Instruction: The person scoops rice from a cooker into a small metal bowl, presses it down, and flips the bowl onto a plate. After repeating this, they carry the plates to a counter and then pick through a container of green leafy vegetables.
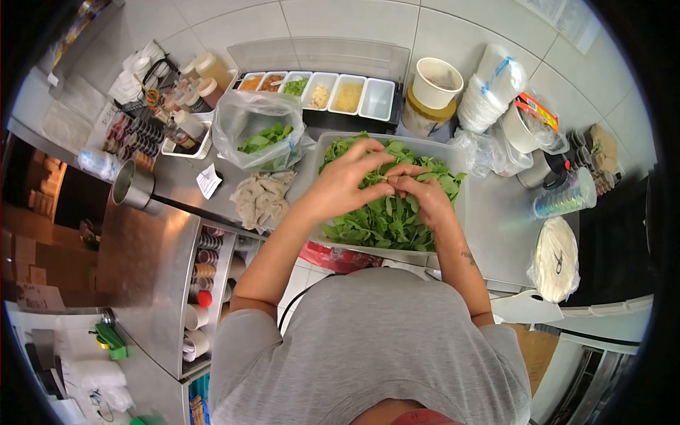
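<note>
Loose leafy greens point(386, 223) fill a translucent plastic tub point(462, 205) in front of me. Over the tub's left part, my left hand point(350, 183) is open, its fingers curved and apart and its thumb pointing at the other hand. My right hand point(427, 197) is closed in a pinch on a bit of the greens, mostly hidden by the fingers. The tips of both hands nearly meet above the pile. To the tub's left stands an open clear plastic bag point(230, 138) with more greens at its bottom.
Behind the tub is a topping rack with white containers point(377, 99). A crumpled cloth point(262, 198) and a receipt point(209, 180) lie to the left, near a metal pot point(133, 185). White buckets point(437, 83), stacked cups point(564, 195) and a bagged round white stack point(557, 258) stand right.
</note>
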Demonstrator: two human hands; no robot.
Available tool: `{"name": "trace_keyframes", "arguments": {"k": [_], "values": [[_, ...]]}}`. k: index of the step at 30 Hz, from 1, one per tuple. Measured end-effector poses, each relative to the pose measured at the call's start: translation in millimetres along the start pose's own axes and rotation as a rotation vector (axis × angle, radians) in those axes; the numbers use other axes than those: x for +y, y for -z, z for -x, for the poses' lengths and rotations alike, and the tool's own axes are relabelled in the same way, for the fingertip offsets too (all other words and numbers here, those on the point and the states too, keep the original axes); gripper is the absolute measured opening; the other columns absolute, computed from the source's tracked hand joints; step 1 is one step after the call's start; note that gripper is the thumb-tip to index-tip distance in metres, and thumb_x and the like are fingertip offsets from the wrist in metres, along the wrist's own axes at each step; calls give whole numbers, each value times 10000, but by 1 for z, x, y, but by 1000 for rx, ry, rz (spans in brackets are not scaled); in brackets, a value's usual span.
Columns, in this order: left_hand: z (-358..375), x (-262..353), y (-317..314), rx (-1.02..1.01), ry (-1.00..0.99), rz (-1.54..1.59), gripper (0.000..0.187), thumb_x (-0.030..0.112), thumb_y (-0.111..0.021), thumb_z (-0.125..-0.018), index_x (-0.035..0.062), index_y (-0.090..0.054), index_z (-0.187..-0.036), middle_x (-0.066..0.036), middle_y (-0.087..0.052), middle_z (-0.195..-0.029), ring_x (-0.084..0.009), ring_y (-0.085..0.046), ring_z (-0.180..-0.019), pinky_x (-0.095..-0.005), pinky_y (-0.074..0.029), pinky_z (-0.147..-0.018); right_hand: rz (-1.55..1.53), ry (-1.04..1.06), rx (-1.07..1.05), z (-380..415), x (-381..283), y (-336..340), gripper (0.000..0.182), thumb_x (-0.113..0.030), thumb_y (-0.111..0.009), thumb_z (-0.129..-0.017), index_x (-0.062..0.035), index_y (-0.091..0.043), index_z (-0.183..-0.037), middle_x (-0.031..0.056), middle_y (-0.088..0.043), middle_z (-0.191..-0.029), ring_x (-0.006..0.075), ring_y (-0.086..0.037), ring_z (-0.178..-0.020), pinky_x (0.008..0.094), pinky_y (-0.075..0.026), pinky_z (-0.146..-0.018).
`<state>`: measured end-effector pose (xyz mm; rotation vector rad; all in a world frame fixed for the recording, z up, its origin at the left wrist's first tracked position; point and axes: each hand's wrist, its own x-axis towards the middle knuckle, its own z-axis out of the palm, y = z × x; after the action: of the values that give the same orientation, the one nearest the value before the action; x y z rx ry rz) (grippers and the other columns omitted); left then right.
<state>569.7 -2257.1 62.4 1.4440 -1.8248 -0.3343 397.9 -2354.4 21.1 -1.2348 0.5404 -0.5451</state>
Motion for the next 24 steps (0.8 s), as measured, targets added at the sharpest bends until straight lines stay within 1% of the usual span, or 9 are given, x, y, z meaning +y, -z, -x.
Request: {"name": "trace_keyframes", "arguments": {"k": [1, 4, 6, 10, 13, 16, 22, 23, 24], "values": [[-1, 0, -3, -67, 20, 37, 350, 165, -681, -811, 48, -590, -1128, -135, -546, -1128, -325, -571, -1008, -367, -468, -851, 74, 66, -10, 0, -1, 1, 130, -134, -642, -811, -18, -648, -870, 6, -577, -827, 115, -491, -741, 252, -370, -671], [-2, -8, -6, -184, 68, 17, 343, 157, -699, -789, 39, -590, -1092, -133, -542, -1064, -330, -570, -970, -382, -465, -810, 312, 226, -22, 1, -9, 3, 114, -107, -637, -807, -18, -654, -875, 17, -557, -827, 132, -500, -783, 275, -388, -706], [-2, -11, -5, -168, 46, -6, 317, 143, -698, -784, 39, -593, -1065, -130, -535, -1030, -332, -568, -945, -391, -461, -789, 489, 276, 2, 9, -22, 1, 98, -98, -633, -807, -31, -655, -875, 23, -535, -811, 142, -502, -785, 290, -395, -722], [-1, -10, -7, -102, -23, -98, 234, 157, -659, -812, 38, -594, -1002, -111, -536, -964, -318, -581, -891, -406, -474, -722, 633, 355, 4, -1, -13, 15, 91, -98, -641, -782, -57, -652, -863, 45, -487, -749, 176, -509, -769, 297, -396, -713], [2, -7, -8, -101, -34, -202, 246, 106, -654, -816, 18, -594, -1037, -133, -530, -962, -331, -566, -902, -394, -459, -757, 713, 428, 48, -2, -12, 17, 112, -95, -649, -748, -59, -645, -854, 66, -472, -736, 208, -507, -743, 304, -397, -686], [4, -9, -7, -88, -38, -221, 223, 95, -632, -823, 4, -592, -1023, -129, -532, -955, -329, -568, -893, -404, -461, -741, 790, 478, 82, 1, -15, 15, 122, -87, -646, -721, -69, -633, -841, 79, -459, -723, 237, -498, -719, 329, -398, -653], [14, -8, -29, 45, -101, -443, 136, 38, -606, -762, 1, -572, -888, -120, -518, -861, -317, -562, -826, -408, -466, -705, 1076, 705, 199, 8, -17, -9, 111, -53, -642, -696, -80, -580, -784, 92, -467, -717, 285, -509, -713, 386, -402, -609], [14, -12, -34, 111, -110, -400, 109, 17, -601, -731, 9, -557, -830, -124, -498, -810, -323, -558, -785, -415, -457, -688, 1096, 729, 208, 8, -15, -12, 115, -48, -644, -693, -81, -574, -777, 94, -473, -721, 291, -513, -714, 384, -404, -603], [15, -17, -37, 153, -76, -380, 97, 19, -595, -741, 8, -561, -831, -128, -501, -802, -319, -560, -775, -407, -456, -683, 1116, 752, 219, 8, -12, -15, 119, -44, -645, -690, -82, -567, -771, 95, -479, -725, 296, -517, -715, 383, -406, -597]]}}
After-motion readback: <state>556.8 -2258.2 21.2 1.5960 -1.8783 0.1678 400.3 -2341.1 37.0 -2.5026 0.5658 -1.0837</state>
